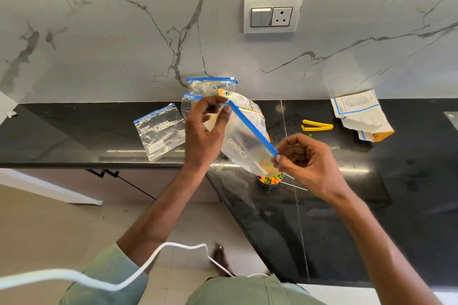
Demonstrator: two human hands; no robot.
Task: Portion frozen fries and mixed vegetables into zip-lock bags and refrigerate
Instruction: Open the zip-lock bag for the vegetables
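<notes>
A white cable (99, 282) hangs closest to the camera, across a green sleeve (109, 272). Above it, both hands hold one zip bag (244, 148) in the air over the black bench (74, 136). The left hand (203, 131) pinches the upper end of the bag's blue strip (252, 129) with its thumb and fingers. The right hand (304, 158) pinches the lower end. The strip looks pressed together along its length.

Just under the bag's lower corner stands a steel cup (270, 180) with mixed vegetables. I cannot tell whether the colours seen through the plastic are inside the bag or behind it. An empty bag (159, 131) lies flat to the left, and the vegetable packet (247, 106) is behind the held bag. A yellow clip (317, 125) and another packet (359, 114) lie to the right.

The step seems to be preparing this bag for the vegetables. The next move probably needs the fingers to pull the two lips of the strip apart and keep the mouth wide, so that the cup can be poured without spilling.
</notes>
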